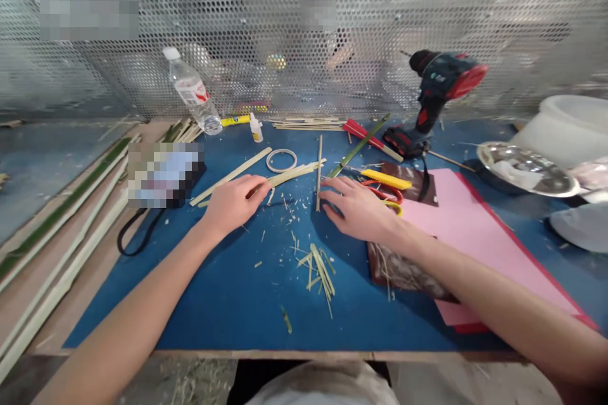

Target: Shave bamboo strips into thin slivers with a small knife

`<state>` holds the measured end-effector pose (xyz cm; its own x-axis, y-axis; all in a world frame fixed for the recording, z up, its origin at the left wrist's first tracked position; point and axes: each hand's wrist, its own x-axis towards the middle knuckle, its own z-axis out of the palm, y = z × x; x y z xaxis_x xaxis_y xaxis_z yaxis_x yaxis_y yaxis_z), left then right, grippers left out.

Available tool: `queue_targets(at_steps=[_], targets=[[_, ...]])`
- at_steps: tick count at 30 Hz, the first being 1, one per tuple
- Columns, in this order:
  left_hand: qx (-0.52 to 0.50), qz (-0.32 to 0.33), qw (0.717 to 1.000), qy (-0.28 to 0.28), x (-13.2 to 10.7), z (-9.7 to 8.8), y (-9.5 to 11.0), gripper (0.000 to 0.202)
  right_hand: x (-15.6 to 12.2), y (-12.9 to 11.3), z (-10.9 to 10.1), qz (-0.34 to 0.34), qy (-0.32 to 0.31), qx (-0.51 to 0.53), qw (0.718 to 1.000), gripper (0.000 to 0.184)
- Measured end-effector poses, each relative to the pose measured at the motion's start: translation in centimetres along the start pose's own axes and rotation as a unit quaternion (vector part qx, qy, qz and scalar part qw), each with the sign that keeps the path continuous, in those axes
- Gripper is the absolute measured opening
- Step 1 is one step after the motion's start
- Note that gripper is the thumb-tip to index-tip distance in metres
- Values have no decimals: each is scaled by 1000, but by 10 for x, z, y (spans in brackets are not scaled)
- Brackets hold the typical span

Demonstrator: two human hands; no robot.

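Observation:
In the head view, my left hand [236, 201] is closed, thumb and fingers pinching a small bundle of pale bamboo strips [297, 173] that points to the right. My right hand [358, 207] rests low over the blue mat with its fingers apart. Its fingertips lie beside a single thin bamboo stick [319, 170] set upright in the picture; whether they touch it I cannot tell. Behind the strips lies a roll of white tape [281, 153]. A yellow utility knife [386, 179] and red-and-yellow-handled scissors [395, 207], partly hidden, are just beyond my right hand.
Bamboo offcuts [320, 272] are scattered on the mat [213, 310]. A cordless drill [434, 88] stands at the back right, near a metal bowl [527, 170] and pink sheets [475, 227]. A water bottle [194, 94], glue bottle [256, 128] and long bamboo lengths [71, 253] are leftward.

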<state>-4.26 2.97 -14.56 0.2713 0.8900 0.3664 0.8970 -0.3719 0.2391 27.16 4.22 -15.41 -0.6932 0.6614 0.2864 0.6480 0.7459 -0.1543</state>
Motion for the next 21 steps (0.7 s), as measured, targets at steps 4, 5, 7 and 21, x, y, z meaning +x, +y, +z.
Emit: queue_targets(at_steps=[4,5,7,21], targets=[[-24,18,999,-14,-3,-3,3,41,-17,14,-13,56,28,-24,998,30],[-32,26,999,-5,-4,-4,5,40,-22,21,-16,83,37,-31,995,30],[-45,47,998,-3,-6,-4,10,38,-32,36,-20,137,50,-43,988,31],[-18,107,985,-132,-11,-4,18,42,-45,54,-7,122,35,-30,991,29]])
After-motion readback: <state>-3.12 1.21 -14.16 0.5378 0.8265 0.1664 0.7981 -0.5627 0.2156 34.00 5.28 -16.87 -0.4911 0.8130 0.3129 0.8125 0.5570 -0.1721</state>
